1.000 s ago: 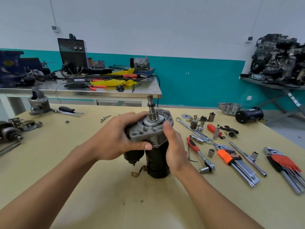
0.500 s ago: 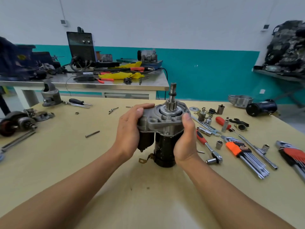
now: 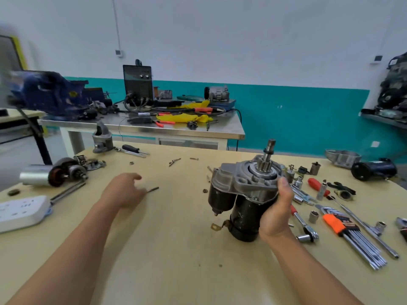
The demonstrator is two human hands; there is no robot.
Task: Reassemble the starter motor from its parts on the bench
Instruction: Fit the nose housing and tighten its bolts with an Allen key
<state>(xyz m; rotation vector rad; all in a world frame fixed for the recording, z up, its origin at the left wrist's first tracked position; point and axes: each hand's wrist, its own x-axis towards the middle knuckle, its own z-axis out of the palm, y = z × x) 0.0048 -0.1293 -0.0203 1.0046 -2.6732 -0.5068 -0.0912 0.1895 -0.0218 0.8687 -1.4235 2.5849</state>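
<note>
Grips the starter motor (image 3: 244, 194) tilted near-upright, right hand (image 3: 276, 214) wrapped round its body and housing, base low over the bench (image 3: 176, 249). Reaches left hand (image 3: 123, 192), fingers loosely spread, to a long bolt (image 3: 153, 189) well left of the motor; contact unclear. Appears mostly assembled; likely leaves bolting and tightening.

Tan bench (image 3: 180, 260) with hex keys (image 3: 356, 238), a ratchet (image 3: 306, 226), a loose bolt (image 3: 153, 189), a white power strip (image 3: 21, 211), perhaps an armature (image 3: 58, 175)

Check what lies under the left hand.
A thin metal pin pokes out from beneath the left hand on the bench. Its near end is covered, so any grip is hidden.
</note>
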